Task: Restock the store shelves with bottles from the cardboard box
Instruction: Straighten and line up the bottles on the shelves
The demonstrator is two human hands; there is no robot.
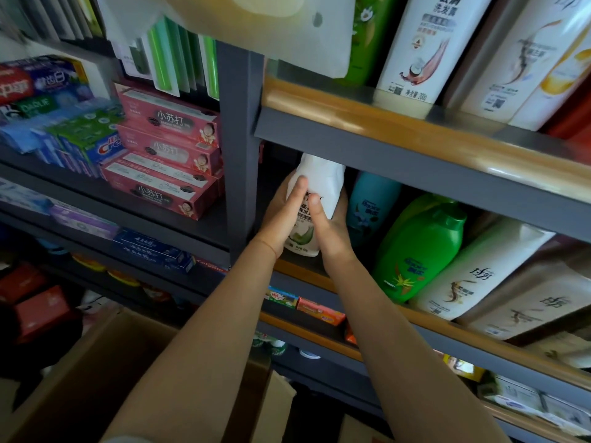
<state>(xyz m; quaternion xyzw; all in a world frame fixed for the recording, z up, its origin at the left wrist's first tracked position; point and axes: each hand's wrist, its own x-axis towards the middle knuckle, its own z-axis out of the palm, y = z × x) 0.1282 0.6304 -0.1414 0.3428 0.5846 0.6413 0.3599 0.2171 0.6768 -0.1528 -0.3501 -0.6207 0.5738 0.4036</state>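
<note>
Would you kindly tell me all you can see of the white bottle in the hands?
The white bottle looks like glossy plastic, with dark print and a green-and-white picture low on its label. It stands about upright at the left end of the shelf, beside a teal bottle. The left hand and right hand grip its sides, thumbs on the front.

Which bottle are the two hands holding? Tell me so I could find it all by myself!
Find the dark grey post between the toothpaste boxes and the shampoo shelves. Just right of it, on the middle shelf, stands a white bottle gripped by the left hand and right hand. Its nearest neighbours are a teal bottle and a green bottle; it alone is being held.
</note>
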